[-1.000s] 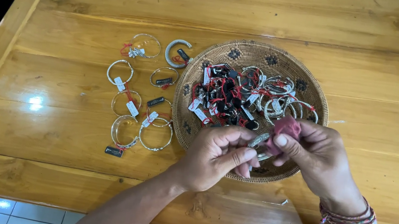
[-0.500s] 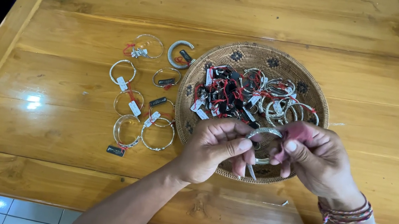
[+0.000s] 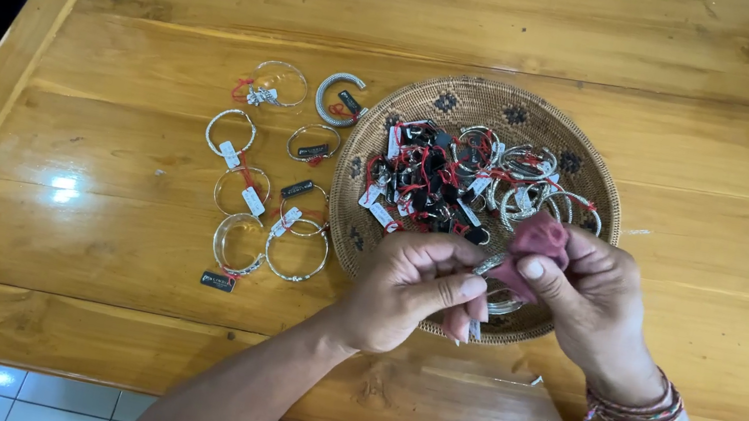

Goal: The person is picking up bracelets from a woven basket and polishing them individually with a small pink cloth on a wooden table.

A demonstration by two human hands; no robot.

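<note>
- Wide planks of glossy, honey-coloured wood make up the table (image 3: 126, 301), which has a raised border along its near and left edges; pale floor tiles show below the near edge.
- On the right half of the table sits a shallow, round woven basket (image 3: 432, 109), tan with small dark diamond patterns around its rim.
- Inside the basket lies a tangled heap of bracelets (image 3: 461, 179): thin silver-coloured metal rings, with red threads and small white and black tags mixed among them.
- The left hand (image 3: 412, 288) hovers over the near rim of the basket, its fingers drawn close together and pinching a thin metal bracelet (image 3: 493, 264), of which only a short silver arc shows between the two hands.
- The right hand (image 3: 588, 297), with a band of braided cords at the wrist, pinches a small reddish cloth (image 3: 536, 243) between thumb and fingers, pressed against the same bracelet.
- Both hands cover the near part of the basket, so what lies beneath them cannot be seen.
- Left of the basket, laid out apart on the bare wood, are tagged bracelets (image 3: 246, 189): mostly thin round rings, plus one broader open cuff (image 3: 337, 98) just beside the basket's rim.
</note>
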